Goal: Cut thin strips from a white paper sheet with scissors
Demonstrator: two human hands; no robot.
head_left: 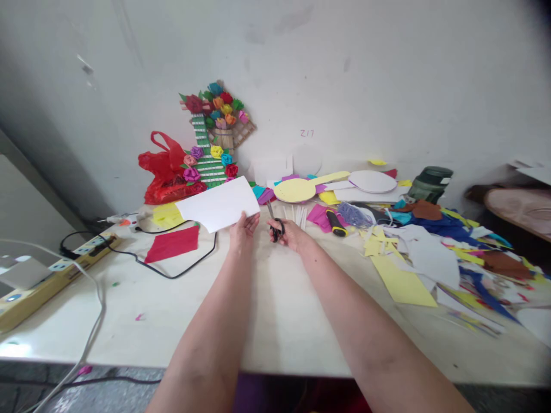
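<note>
- A sheet of white paper [217,205], one end cut in an inward curve, is held aloft over a pale table [284,321], between a red sheet [173,244] and a paper-flower display [210,143].
- With paper and blades this close, good handling would likely mean pinching the sheet near its edge, keeping it flat without creasing it, and turning the paper rather than the wrist.
- The left fingertips are best kept out of the blades' line; a loose grip could let the sheet sag or swing.
- The left hand [244,229], partly open, palm turned inward, grips the sheet's near right corner, thumb at the edge, fingers beneath.
- The right hand [293,235], curled fairly closed, grips black-handled scissors [276,230], points angled up and away beside the sheet, apparently clear of it. How far the blades part cannot be told.
- Beyond the hands lies a yellow paddle-shaped cutout [295,190]; to the right, a yellow-and-black tool [336,222] rests near paper scraps [404,281].
</note>
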